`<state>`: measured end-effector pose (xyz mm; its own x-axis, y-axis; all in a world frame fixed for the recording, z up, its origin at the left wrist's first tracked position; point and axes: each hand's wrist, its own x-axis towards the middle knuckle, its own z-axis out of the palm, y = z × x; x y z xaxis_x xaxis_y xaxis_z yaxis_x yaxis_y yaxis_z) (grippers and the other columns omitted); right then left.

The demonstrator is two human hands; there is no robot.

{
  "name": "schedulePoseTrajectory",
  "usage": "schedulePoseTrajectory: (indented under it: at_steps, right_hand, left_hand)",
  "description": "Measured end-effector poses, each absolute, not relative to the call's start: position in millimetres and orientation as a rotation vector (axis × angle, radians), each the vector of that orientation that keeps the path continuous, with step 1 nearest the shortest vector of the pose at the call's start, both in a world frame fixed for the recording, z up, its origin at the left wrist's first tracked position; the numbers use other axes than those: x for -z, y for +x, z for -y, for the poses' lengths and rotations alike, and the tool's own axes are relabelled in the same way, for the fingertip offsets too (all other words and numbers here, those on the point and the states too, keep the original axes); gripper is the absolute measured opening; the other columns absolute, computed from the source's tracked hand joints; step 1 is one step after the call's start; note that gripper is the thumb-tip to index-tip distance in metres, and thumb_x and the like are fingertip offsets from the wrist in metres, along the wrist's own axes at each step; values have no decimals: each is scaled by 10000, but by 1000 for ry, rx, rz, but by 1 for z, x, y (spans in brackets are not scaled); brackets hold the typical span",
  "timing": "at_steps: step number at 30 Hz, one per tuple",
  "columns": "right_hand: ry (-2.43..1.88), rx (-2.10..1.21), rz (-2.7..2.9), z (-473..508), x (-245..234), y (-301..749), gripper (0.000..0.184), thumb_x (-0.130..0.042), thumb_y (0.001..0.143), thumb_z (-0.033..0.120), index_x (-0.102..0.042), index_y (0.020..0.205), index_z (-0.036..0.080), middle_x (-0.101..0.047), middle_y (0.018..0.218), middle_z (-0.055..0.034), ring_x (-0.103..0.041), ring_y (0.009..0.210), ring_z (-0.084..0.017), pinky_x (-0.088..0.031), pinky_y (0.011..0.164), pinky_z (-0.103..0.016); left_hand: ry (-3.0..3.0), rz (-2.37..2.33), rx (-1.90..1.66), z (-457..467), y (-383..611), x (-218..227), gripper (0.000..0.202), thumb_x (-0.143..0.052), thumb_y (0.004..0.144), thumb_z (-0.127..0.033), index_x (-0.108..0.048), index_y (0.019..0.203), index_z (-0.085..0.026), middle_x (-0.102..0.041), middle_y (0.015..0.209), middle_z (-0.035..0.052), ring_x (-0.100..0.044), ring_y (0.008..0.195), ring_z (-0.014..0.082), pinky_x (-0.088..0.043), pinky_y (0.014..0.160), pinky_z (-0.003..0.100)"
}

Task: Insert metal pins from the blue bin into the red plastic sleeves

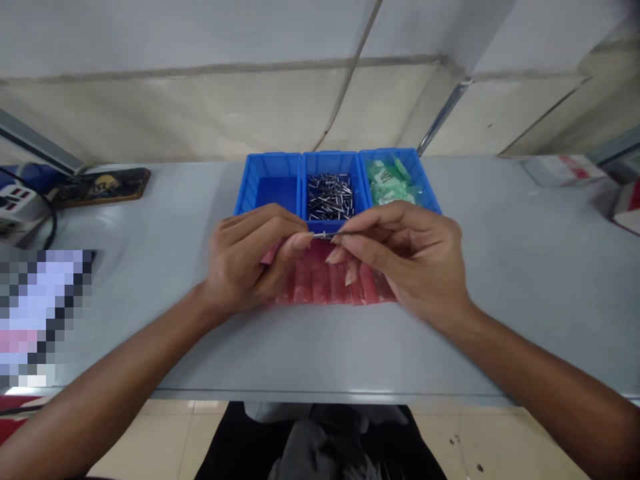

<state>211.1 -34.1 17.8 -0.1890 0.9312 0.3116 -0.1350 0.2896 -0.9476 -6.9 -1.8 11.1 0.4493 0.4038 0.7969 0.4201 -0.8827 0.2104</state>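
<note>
My left hand and my right hand meet in front of a blue three-compartment plastic bin. Between their fingertips is a small metal pin, gripped from both sides. The bin's middle compartment holds a heap of similar metal pins. Green plastic pieces fill the right compartment, and the left one shows only blue bottom. Under my hands lies a translucent red ribbed strip, partly hidden by my fingers.
The bin and strip stand on a grey table with its front edge close to me. A black cable and white power strip lie at far left, beside a dark patterned board. A white box sits at back right, before a pale wall.
</note>
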Motion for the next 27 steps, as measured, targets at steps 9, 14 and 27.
schedulePoseTrajectory:
  at_steps: [9, 14, 27]
  right_hand:
    - [-809, -1171, 1393, 35, -18, 210, 65, -769, 915, 206, -750, 978, 200, -786, 827, -5, -747, 638, -135, -625, 563, -260]
    - [-790, -1212, 1374, 37, -21, 209, 113, -758, 920, 189, -757, 1025, 231, -794, 903, -3, -764, 676, -139, -645, 579, -264]
    - [-701, -1236, 1390, 35, -17, 209, 141, -743, 922, 166, -744, 1062, 187, -784, 902, -13, -792, 777, -161, -643, 606, -243]
  left_hand:
    - [-2617, 744, 1460, 0, -7, -8, 127, -737, 921, -158, -648, 1008, -185, -741, 849, -9, -699, 736, 99, -545, 663, 214]
    - [-2652, 765, 1463, 1, -8, -10, 38, -660, 967, -179, -668, 933, -196, -738, 840, 20, -701, 753, 124, -541, 654, 250]
    - [-2684, 782, 1459, 4, -6, -11, 237, -564, 1018, -183, -655, 801, -157, -727, 816, 41, -664, 704, 93, -476, 598, 226]
